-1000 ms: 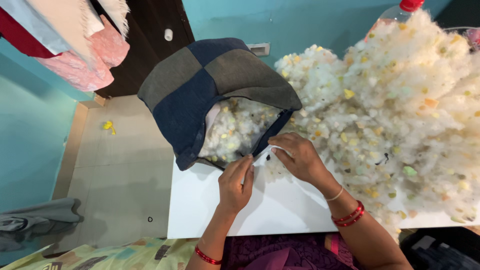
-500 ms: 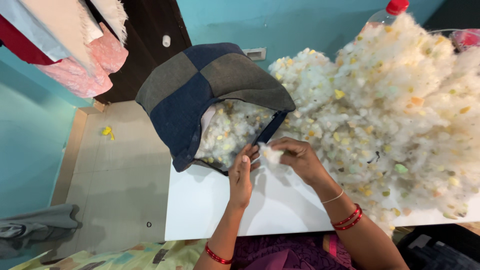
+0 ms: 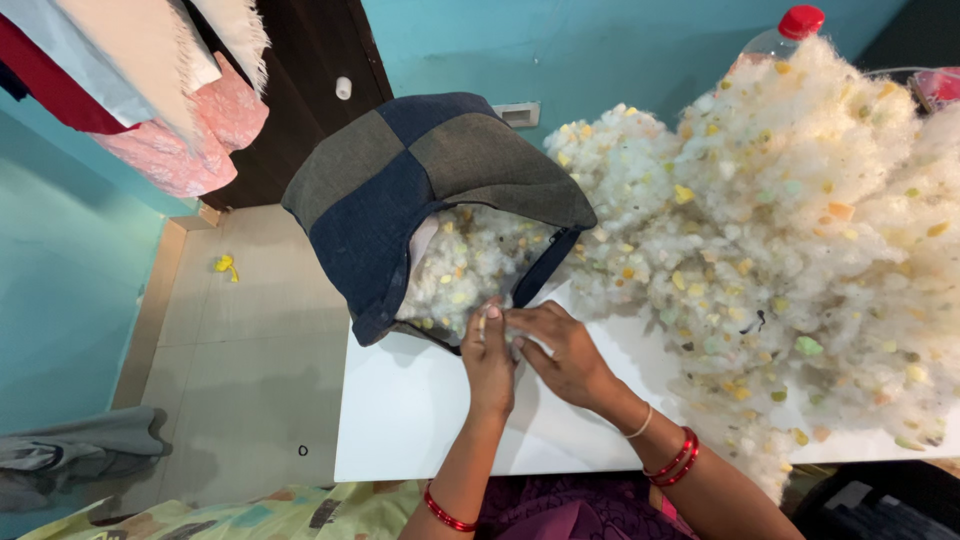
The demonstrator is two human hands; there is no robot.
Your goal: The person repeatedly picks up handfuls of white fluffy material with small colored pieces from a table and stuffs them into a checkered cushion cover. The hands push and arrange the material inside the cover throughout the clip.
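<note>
Head view, looking down on a white table (image 3: 420,420). A patchwork cover (image 3: 420,180), dark blue and grey squares, lies at the table's far left edge, its mouth open toward the person and packed with pale stuffing (image 3: 460,270) flecked yellow and green.

Left hand (image 3: 488,358) sits at the near lip of the opening, fingers curled together and pinched on a small tuft of stuffing. Right hand (image 3: 562,352) is just beside it, touching it, fingers bent and pressing into the same tuft at the lip. Both hands closed narrow; neither is spread. How much each grips cannot be told, since the fingers overlap.

A dark zip edge (image 3: 545,268) runs along the right side of the opening.

A big loose heap of the same filling (image 3: 800,230) covers the right half of the table, reaching the cover's right side. A clear bottle with a red cap (image 3: 800,22) stands behind the heap.

Red bangles on both wrists. Pink cloth (image 3: 180,130) hangs upper left; grey cloth (image 3: 80,455) on the tiled floor.
</note>
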